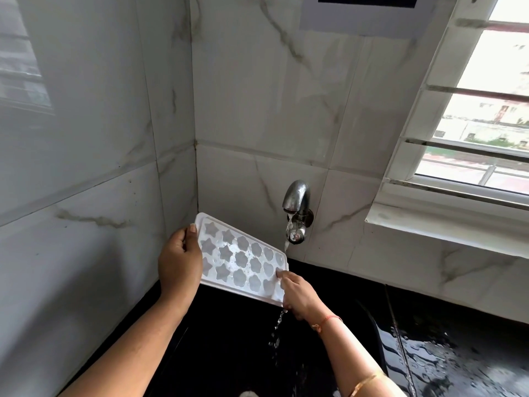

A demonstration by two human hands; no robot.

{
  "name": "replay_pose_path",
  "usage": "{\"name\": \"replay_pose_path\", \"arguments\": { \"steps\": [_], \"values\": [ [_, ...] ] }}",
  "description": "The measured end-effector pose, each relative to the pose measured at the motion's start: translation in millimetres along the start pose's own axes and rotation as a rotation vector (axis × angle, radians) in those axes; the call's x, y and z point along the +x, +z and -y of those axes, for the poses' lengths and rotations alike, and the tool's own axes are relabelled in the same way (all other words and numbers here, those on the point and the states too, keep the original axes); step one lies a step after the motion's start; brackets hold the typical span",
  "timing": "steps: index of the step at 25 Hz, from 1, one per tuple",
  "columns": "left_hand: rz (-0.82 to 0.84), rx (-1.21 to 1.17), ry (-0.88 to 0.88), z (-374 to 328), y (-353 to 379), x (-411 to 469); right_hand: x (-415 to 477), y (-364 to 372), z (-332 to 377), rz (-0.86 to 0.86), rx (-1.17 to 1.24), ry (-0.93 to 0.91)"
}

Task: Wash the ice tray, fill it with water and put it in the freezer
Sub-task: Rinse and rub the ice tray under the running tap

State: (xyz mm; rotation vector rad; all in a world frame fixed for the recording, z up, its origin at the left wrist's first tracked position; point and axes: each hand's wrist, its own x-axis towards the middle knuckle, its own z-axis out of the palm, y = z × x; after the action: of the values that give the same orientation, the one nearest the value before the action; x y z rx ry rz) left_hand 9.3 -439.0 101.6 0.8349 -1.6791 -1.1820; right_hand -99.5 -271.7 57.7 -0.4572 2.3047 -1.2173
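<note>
A white ice tray with star and flower shaped cells is held tilted over a black sink, its right end lower. My left hand grips the tray's left end, thumb on the top face. My right hand pinches the lower right corner. A metal wall tap runs, and its stream falls past the tray's right end. Water pours off the tray's lower right corner into the sink.
Marble-patterned wall tiles close in the corner behind and to the left. A wet black counter lies to the right of the sink. A window with a white sill sits at the upper right.
</note>
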Motion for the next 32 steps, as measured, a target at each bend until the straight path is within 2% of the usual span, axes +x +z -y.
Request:
{"name": "replay_pose_path", "arguments": {
  "steps": [12,18,23,28,32],
  "values": [
    [0.017,0.018,0.032,-2,3,-2,2,-4,4,-0.041,0.094,0.017],
    [-0.007,0.012,0.008,5,2,0,-5,-1,-6,0.018,0.050,0.020],
    [0.013,0.010,0.023,0,5,-2,-3,-3,2,-0.035,0.083,0.012],
    [0.024,-0.016,-0.012,3,15,-5,-6,-5,-10,0.000,-0.018,0.050],
    [0.169,-0.095,-0.146,10,40,-9,-4,-5,-16,-0.195,0.018,0.025]
  ]
}}
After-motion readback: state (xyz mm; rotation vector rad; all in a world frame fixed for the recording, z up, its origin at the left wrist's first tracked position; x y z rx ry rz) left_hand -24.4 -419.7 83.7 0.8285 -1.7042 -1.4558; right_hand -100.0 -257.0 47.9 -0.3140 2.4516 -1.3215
